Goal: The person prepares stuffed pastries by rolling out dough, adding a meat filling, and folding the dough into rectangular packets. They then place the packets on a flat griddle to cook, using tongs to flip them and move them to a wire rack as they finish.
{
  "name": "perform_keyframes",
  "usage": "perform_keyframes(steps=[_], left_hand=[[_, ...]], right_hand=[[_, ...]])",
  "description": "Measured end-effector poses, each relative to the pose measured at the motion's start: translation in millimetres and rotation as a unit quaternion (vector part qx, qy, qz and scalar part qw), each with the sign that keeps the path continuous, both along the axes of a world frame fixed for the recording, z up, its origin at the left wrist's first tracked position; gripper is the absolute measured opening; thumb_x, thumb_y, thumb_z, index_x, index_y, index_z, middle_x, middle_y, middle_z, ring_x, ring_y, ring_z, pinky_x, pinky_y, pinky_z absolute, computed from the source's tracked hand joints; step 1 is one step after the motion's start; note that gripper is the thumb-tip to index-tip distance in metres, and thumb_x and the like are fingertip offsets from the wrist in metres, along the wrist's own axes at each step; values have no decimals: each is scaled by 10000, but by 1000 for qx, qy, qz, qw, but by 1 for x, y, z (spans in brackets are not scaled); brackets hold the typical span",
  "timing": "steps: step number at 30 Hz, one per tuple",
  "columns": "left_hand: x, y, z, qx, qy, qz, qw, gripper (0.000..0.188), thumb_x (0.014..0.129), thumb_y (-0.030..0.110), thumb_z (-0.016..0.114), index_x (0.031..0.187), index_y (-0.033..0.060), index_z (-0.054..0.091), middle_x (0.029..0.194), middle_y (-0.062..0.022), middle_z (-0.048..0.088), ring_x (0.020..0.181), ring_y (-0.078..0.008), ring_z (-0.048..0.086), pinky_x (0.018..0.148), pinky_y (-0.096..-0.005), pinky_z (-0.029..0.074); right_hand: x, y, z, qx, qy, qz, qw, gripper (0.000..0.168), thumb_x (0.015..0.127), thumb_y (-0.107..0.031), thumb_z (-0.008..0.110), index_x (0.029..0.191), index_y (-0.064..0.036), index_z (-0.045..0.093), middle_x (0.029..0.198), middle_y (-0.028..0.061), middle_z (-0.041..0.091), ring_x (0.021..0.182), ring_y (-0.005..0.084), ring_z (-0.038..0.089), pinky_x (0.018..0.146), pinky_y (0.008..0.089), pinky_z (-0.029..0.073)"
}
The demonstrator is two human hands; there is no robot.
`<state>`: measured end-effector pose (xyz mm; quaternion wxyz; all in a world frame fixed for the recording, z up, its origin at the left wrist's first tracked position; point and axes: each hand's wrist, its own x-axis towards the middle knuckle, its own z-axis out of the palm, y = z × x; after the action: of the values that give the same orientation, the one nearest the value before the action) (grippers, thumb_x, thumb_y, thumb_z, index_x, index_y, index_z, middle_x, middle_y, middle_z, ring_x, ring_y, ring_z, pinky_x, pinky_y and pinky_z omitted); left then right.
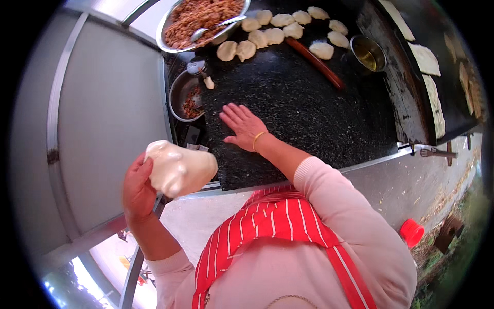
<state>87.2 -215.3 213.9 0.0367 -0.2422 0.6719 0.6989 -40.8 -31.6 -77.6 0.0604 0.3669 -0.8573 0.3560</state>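
My left hand (139, 189) grips a soft, flattened sheet of raw dough (183, 168) by its edge, in the air left of the counter's corner. The dough sags to the right and has raised lumps on its surface. Palm down, my right hand (245, 127) lies on the black speckled stone countertop (308, 119), its fingers extended and nothing in it. Left of that hand is a metal bowl (180, 92) with some reddish filling in the bottom. A small scrap of dough (208, 82) sits by the bowl's rim.
A large bowl of reddish filling (197, 19) with a spoon (216, 29) stands at the back. Several dough rounds (274, 36) and a wooden rolling pin (316, 63) lie across the counter. Right are an oil bowl (368, 54) and a griddle with flat dough pieces (424, 60).
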Motion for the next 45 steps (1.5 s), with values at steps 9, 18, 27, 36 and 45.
perform_keyframes(steps=[9,18,27,36,45], left_hand=[[-115,193,-145,195,-210,-261,922,334,1005,365,552,1120,54,590,1005,-111,647,919,-279,669,811,-448,569],[-139,222,-207,-436,-54,-391,809,345,919,309,575,1119,56,696,1028,-223,703,921,-363,696,853,-422,544],[-64,162,-258,-585,65,-326,739,660,969,314,549,1515,18,322,1615,-186,228,1505,-361,178,1214,-460,172],[-52,158,-263,-656,53,-373,654,762,965,541,461,1570,128,250,1657,-117,131,1535,-288,86,1227,-507,58],[-49,182,-253,-680,51,-325,656,763,943,557,496,1560,157,293,1652,-121,147,1531,-297,104,1209,-570,43]], right_hand=[[21,199,-18,111,-102,-262,953,663,969,-382,525,1495,-10,366,1585,179,308,1495,331,217,1231,445,129],[56,233,-23,-479,-441,-278,706,458,953,-131,644,1372,-1,512,1257,112,646,1066,135,613,896,259,502],[-11,226,17,-41,-420,-370,828,534,758,-277,798,1168,15,619,1123,199,695,1025,328,681,892,394,530],[5,201,13,79,-231,-267,932,200,848,-174,702,974,-45,614,905,161,683,856,359,671,787,465,536],[-28,252,12,22,-110,-332,937,316,860,-171,706,1139,-52,617,1125,163,640,1092,337,588,942,435,471]])
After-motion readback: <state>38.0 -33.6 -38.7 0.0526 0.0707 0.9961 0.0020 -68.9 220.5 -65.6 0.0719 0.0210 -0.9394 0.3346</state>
